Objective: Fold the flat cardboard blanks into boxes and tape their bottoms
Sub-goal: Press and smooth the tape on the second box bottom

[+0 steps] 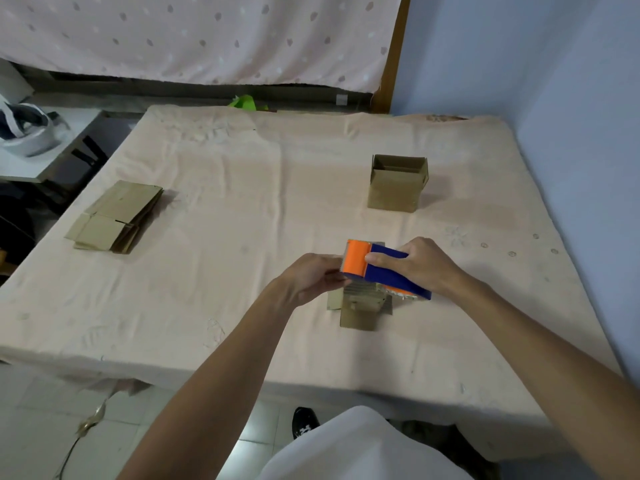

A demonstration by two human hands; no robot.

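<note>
Flat blanks [116,218] stacked far left of tape dispenser [381,268], untouched. Left hand [311,277] at dispenser's orange end, fingers curled; pinching tape or box, cannot tell. Box [360,306] directly under dispenser. Right hand [422,263] clamped round dispenser's blue body. Best move: steady box, draw 1 straight strip along seam. Finished box [398,183] beyond dispenser, right. No writing readable.

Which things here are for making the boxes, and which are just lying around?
For the job: tape dispenser in the right hand, box under it, finished box, stack of flat blanks.
Just lying about: green scrap, white headgear, cable.
</note>
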